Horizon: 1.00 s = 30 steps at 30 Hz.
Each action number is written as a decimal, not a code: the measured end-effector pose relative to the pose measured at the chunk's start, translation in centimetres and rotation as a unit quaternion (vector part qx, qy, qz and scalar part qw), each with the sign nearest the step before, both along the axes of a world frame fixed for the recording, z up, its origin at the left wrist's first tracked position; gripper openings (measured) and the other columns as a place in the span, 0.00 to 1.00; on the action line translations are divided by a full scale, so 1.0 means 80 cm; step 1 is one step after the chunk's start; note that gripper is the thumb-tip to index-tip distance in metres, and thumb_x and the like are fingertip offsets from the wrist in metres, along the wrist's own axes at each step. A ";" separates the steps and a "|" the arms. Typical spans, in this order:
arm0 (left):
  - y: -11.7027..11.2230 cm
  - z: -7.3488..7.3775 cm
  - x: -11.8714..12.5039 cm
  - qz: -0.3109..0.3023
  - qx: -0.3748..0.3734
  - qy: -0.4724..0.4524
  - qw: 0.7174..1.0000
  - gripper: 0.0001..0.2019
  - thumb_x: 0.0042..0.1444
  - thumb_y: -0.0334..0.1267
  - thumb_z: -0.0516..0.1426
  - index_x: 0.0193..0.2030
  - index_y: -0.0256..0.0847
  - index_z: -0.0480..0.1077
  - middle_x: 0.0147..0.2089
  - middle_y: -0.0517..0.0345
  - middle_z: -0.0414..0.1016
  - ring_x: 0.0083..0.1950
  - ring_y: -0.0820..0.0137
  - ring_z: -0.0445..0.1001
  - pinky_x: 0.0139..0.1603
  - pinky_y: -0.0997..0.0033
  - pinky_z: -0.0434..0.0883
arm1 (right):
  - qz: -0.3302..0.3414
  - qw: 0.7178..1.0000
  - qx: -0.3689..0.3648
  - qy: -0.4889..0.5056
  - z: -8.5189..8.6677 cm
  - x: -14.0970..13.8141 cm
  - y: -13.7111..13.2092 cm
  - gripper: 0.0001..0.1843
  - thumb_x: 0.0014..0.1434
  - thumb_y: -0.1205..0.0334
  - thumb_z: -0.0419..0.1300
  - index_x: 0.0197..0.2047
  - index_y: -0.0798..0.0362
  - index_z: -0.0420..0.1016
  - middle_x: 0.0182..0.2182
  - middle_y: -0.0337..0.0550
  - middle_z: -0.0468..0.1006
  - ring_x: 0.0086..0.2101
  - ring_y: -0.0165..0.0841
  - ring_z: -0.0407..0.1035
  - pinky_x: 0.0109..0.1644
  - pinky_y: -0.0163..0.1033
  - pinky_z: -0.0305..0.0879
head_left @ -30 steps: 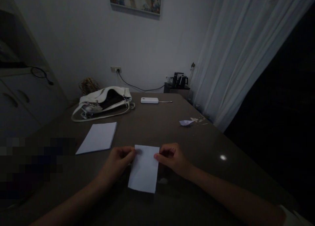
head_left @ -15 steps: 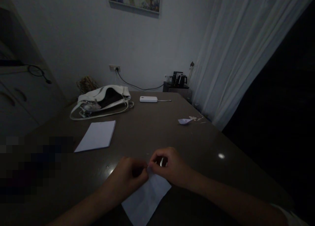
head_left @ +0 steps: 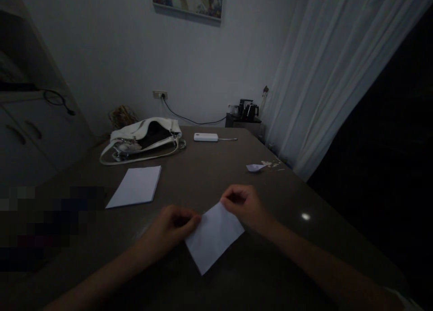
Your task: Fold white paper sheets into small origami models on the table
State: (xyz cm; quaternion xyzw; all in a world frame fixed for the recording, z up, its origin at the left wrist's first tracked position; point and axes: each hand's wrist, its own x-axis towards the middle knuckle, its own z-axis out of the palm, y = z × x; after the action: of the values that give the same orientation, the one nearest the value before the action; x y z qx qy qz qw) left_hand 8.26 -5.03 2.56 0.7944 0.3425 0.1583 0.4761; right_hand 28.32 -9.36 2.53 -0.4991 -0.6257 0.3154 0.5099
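One sheet of white paper (head_left: 214,236) was in the middle of the near part of the scene, over the dark, shiny tabletop (head_left: 189,180). It had four sides and was turned on a slant, so one corner pointed near and another pointed right. It looked thin, plain and mostly flat, with soft gray shadows on it. I cannot tell if it was folded, or if its near corner touched the tabletop.

The left hand (head_left: 172,227) pinched the paper on its left side with thumb and finger. The right hand (head_left: 245,207) pinched it at its far corner. The two hands were apart, with part of the paper's far edge showing between them.

On the left lay a neat pile of white paper (head_left: 135,187). Past that, on the far left, sat a white bag (head_left: 142,137) with its top open. A small white box (head_left: 206,137) with a short cord lay far off. On the far right was a little pointy paper shape (head_left: 255,168), just beside some pale bits (head_left: 270,164).
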 end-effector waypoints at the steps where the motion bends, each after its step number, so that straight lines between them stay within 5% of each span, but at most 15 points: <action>1: 0.004 -0.001 -0.002 0.007 0.002 0.002 1.000 0.19 0.56 0.48 0.49 0.26 0.35 0.70 0.22 0.62 0.65 0.25 0.73 0.64 0.24 0.77 0.59 | -0.008 1.000 -0.001 0.010 -0.001 0.007 0.005 0.05 0.48 0.66 0.58 0.23 0.56 0.68 0.20 0.36 0.68 0.22 0.26 0.62 0.27 0.31 0.59; 5: 0.012 -0.004 -0.003 0.019 0.052 0.022 0.998 0.19 0.56 0.46 0.48 0.24 0.35 0.68 0.22 0.61 0.65 0.24 0.73 0.63 0.23 0.77 0.58 | 0.005 1.000 -0.020 -0.018 -0.004 0.019 0.014 0.05 0.50 0.65 0.57 0.24 0.55 0.68 0.20 0.36 0.68 0.22 0.26 0.62 0.26 0.31 0.58; 12: -0.005 -0.004 0.000 -0.043 0.167 0.058 0.983 0.17 0.59 0.40 0.47 0.27 0.34 0.71 0.23 0.61 0.68 0.25 0.74 0.64 0.25 0.77 0.57 | 0.019 0.976 0.042 -0.214 -0.002 -0.006 -0.010 0.05 0.47 0.71 0.57 0.28 0.54 0.72 0.27 0.38 0.75 0.30 0.28 0.67 0.35 0.33 0.59; 19: -0.012 -0.004 0.001 -0.057 0.231 0.059 0.969 0.17 0.59 0.37 0.46 0.27 0.34 0.71 0.20 0.62 0.66 0.21 0.76 0.62 0.23 0.78 0.55 | -0.035 0.964 0.048 -0.261 -0.005 -0.013 -0.013 0.04 0.44 0.71 0.56 0.24 0.53 0.68 0.23 0.35 0.71 0.27 0.28 0.65 0.31 0.32 0.55; 30: 0.004 0.003 -0.009 -0.028 0.230 0.057 0.971 0.15 0.57 0.39 0.49 0.30 0.36 0.74 0.23 0.61 0.71 0.23 0.75 0.65 0.24 0.79 0.58 | -0.097 0.933 0.040 -0.344 0.004 0.033 0.009 0.04 0.44 0.70 0.59 0.23 0.53 0.69 0.25 0.37 0.71 0.30 0.30 0.65 0.36 0.36 0.54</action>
State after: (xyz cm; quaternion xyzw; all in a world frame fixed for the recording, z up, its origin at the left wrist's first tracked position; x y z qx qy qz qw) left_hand 7.56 -4.74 2.84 0.8995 0.3007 0.1740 0.2651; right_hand 30.96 -8.61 2.81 -0.6145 -0.7233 0.0475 0.3114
